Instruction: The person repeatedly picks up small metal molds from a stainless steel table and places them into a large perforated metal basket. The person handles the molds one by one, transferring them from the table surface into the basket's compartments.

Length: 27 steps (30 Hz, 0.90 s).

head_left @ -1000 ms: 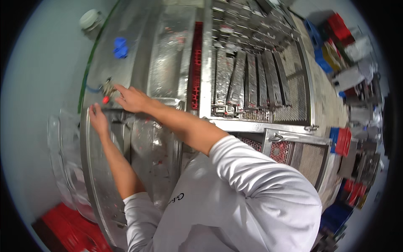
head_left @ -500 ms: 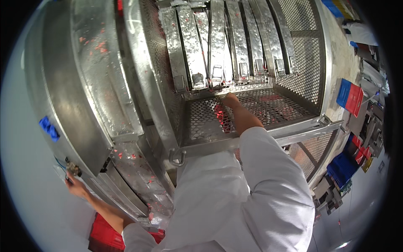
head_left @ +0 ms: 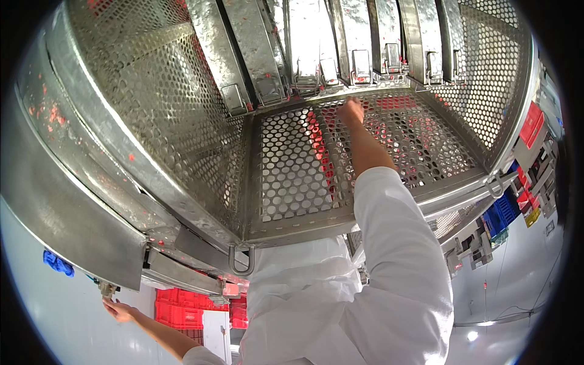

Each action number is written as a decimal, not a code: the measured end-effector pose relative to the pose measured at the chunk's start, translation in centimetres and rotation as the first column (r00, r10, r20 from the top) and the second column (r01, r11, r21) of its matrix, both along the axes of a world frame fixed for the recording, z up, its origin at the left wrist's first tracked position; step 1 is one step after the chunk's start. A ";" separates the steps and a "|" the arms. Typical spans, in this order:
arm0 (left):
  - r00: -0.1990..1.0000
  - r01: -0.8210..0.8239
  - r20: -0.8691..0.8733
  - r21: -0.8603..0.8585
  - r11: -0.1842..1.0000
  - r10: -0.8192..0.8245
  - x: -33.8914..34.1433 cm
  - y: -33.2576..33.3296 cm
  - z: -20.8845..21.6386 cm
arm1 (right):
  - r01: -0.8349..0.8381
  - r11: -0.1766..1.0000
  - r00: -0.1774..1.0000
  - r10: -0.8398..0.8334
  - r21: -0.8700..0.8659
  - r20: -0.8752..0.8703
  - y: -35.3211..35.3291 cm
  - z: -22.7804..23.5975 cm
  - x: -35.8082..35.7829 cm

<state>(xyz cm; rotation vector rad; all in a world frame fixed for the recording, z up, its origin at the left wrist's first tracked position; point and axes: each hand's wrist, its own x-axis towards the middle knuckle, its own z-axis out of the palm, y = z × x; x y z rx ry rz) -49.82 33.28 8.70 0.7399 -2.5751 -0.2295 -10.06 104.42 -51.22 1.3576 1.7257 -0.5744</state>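
Observation:
My right hand (head_left: 351, 113) is closed, low inside a metal cage, against the far part of its perforated panel (head_left: 292, 176). What its curled fingers hold, if anything, is hidden. Just beyond it is a row of several long metal boxes (head_left: 359, 36) with wire latches at their near ends. At the far lower left, my left hand (head_left: 120, 311) has its fingers stretched out. Their tips reach a small metal fitting (head_left: 107, 288) under the edge of a curved steel housing (head_left: 73, 237).
Perforated side walls (head_left: 164, 91) flank the panel. A metal hook (head_left: 242, 261) hangs from the cage's near rail. Crumpled blue material (head_left: 58, 263) lies beside the housing. Red crates (head_left: 182, 308) are stacked at lower left; a blue crate (head_left: 500, 213) is at right. Red scraps cling to the metal.
My view has shifted, and the cage appears larger and closer. My right hand remains low in the cage near the boxes. My left hand stays by the fitting and appears lower in view.

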 end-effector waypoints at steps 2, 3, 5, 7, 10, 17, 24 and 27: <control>0.981 0.047 -0.175 -0.218 0.975 -0.086 -1.0 -1.0 0.3 | -0.181 0.983 0.980 0.184 0.042 -0.071 -1.4 -0.7 0.2; 0.959 0.048 -0.251 -0.318 0.947 -0.133 -0.8 -1.8 -0.1 | 0.010 0.996 0.997 -0.004 0.092 -0.072 -1.0 0.6 -1.3; 0.935 0.170 -0.220 -0.407 0.897 -0.277 -4.7 1.9 -0.3 | 0.317 0.829 0.934 -0.189 0.460 -0.303 -0.7 1.8 -1.1; 0.954 0.051 -0.261 -0.347 0.936 -0.149 -8.7 3.0 0.2 | 0.362 0.655 0.865 0.028 0.663 -0.500 1.9 1.5 -0.6; 0.973 -0.068 -0.225 -0.507 0.859 -0.056 -9.5 2.0 -0.8 | 0.303 0.765 0.746 0.181 0.569 -0.641 7.5 3.3 -5.7; 0.996 -0.006 -0.082 -0.539 0.842 -0.045 -9.2 2.9 -0.9 | 0.192 0.928 0.924 -0.061 0.320 -0.377 13.6 4.0 -15.8; 0.999 0.017 -0.017 -0.570 0.822 -0.033 -9.2 3.6 -0.9 | 0.083 0.883 0.946 0.076 0.461 -0.315 12.7 -0.1 -14.9; 1.000 -0.003 -0.004 -0.567 0.824 0.000 -8.9 3.5 -0.8 | 0.143 0.910 0.916 0.028 0.389 -0.400 16.7 1.1 -22.8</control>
